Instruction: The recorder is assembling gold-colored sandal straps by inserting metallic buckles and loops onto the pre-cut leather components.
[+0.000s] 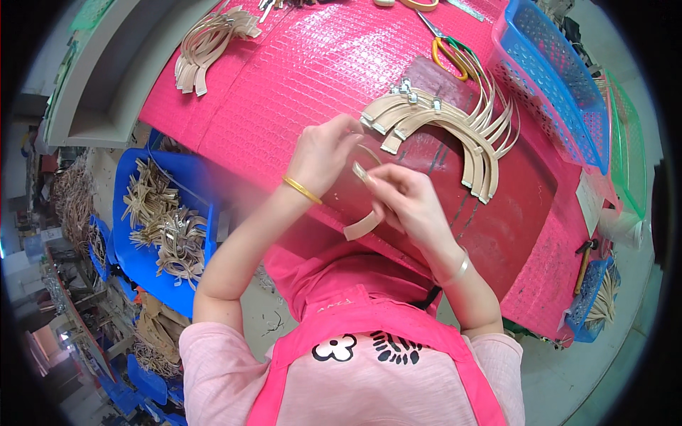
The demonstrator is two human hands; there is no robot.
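My right hand pinches a beige strap with a pale end piece that sticks up between thumb and finger. The strap's wide other end hangs below that hand. My left hand is closed with its fingertips together, close to the right hand; what they hold is hidden. Just beyond it, a fanned row of curved beige straps lies on a dark red mat. Small silver buckles sit on the straps' upper side, and their thin tails spread to the right.
Orange-handled scissors lie behind the strap row. Another strap bundle is at the far left of the pink table. A blue bin with strap bundles stands at left; a blue basket and a hammer are at right.
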